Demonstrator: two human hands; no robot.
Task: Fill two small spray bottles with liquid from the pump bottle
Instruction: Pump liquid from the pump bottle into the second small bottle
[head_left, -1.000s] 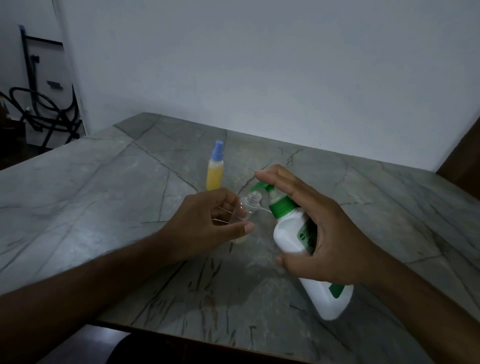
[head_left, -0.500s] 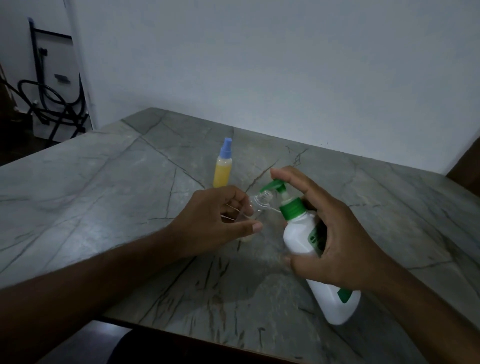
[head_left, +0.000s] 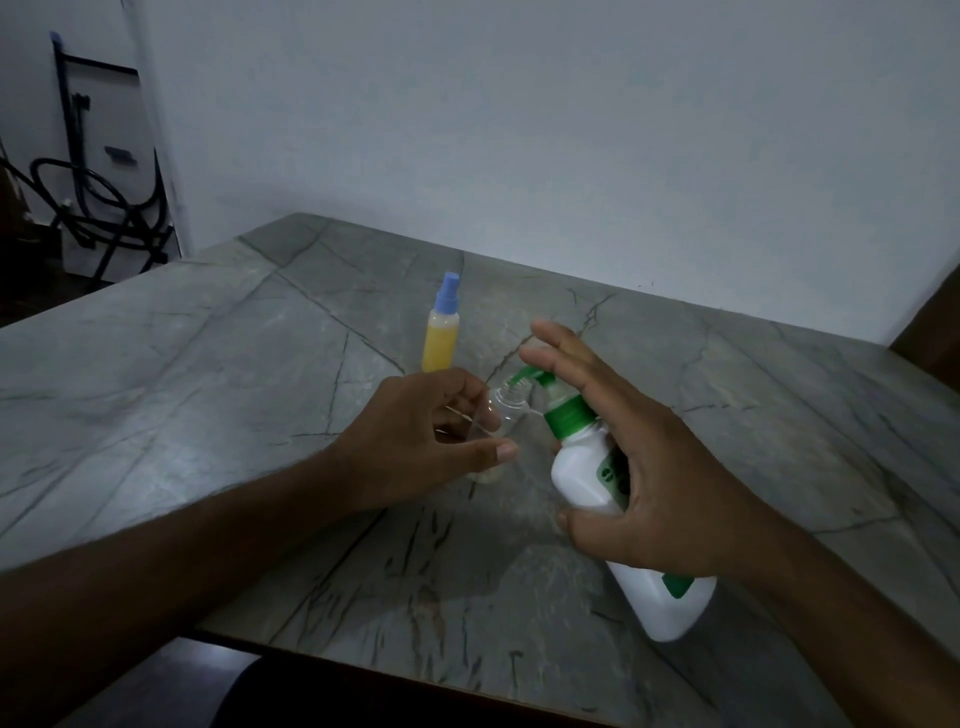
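My left hand (head_left: 426, 441) grips a small clear spray bottle (head_left: 501, 421) with no cap, standing on the grey stone table (head_left: 208, 374); a little pale liquid lies in its bottom. My right hand (head_left: 649, 467) holds a white pump bottle (head_left: 582, 473) with a green collar, tilted to the left, its green spout over the clear bottle's open neck. My fingers stretch above the pump head. Behind my left hand stands a second small spray bottle (head_left: 441, 332), full of yellow liquid, with a blue spray cap on.
A white wall runs along the table's far edge. Black tubing and a metal frame (head_left: 93, 208) stand on the floor at the far left. A dark brown piece of furniture (head_left: 935, 332) shows at the right edge.
My right fingers have lifted off the pump head, and the pump head has risen. Both hands and the bottles stay in about the same place on the table.
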